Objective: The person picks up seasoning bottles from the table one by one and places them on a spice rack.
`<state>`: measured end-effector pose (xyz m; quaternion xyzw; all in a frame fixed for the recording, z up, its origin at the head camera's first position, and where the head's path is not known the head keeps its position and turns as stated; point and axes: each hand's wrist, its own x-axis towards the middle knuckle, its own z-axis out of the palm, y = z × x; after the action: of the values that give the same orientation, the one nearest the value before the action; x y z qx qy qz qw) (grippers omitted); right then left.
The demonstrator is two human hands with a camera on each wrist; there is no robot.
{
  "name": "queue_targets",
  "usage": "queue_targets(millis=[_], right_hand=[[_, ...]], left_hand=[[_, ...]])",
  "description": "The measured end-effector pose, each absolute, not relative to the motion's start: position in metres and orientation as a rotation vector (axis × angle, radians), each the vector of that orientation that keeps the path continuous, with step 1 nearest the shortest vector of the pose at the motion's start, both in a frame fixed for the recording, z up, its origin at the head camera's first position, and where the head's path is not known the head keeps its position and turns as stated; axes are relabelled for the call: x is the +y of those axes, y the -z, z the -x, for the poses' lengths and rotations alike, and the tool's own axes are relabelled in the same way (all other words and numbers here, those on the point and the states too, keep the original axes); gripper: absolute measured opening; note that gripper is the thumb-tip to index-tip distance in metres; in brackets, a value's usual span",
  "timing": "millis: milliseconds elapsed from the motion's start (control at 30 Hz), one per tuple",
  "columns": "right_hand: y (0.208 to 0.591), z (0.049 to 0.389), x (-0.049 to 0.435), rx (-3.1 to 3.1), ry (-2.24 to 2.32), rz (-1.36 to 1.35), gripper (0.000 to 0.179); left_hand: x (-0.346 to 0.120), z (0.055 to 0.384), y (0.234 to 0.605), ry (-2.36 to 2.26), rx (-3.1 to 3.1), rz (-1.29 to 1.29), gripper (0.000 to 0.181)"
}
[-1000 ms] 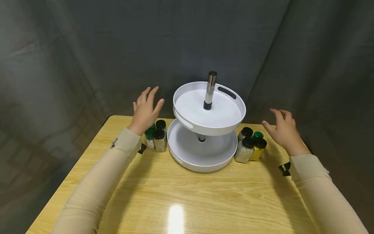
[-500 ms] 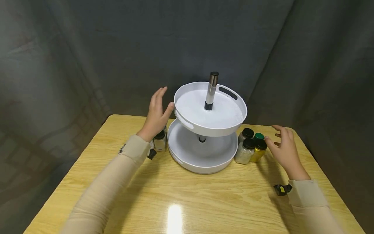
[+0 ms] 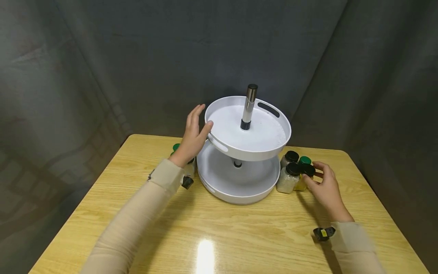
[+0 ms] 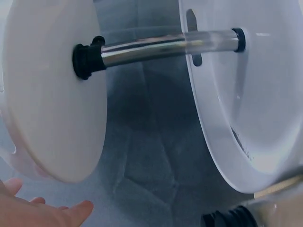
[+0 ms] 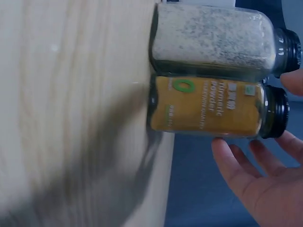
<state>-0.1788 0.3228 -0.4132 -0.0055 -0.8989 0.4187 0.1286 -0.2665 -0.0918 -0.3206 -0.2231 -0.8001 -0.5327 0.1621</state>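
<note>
A two-tier round white tray stand has an upper tray [image 3: 265,133] and a lower tray [image 3: 222,179], joined by a metal post. My left hand [image 3: 192,140], fingers extended, is at the upper tray's left rim; whether it touches is unclear. The left wrist view shows its fingertips near that tray's underside [image 4: 57,109]. My right hand [image 3: 326,188] surrounds the black-capped turmeric powder jar [image 5: 208,105], thumb by the cap and fingers along the far side, not visibly clasped. Beside that jar stands a square jar of pale, speckled contents [image 5: 213,40].
Behind these two jars stand a black-capped jar [image 3: 291,156] and a green-capped one [image 3: 305,160]. More jars, one with a green cap [image 3: 176,147], are partly hidden behind my left hand. The wooden table [image 3: 239,236] meets a dark grey curtain [image 3: 154,68] at the back.
My right hand has come down and leftward from above the table to the turmeric jar. My left hand has moved right, from above the left jars to the upper tray's rim.
</note>
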Motion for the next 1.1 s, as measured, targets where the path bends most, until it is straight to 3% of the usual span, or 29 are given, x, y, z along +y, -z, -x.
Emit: queue_targets(millis=[600,1100], right_hand=[[0.435,0.167,0.314,-2.649,-1.401,0.144,0.074],[0.439,0.159,0.323,-2.697,-1.421,0.091,0.077]], left_hand=[[-0.084,0.253,0.328,1.625,-2.310,0.629,0.063],[-0.079,0.245,0.329,1.610,-2.238,0.670,0.060]])
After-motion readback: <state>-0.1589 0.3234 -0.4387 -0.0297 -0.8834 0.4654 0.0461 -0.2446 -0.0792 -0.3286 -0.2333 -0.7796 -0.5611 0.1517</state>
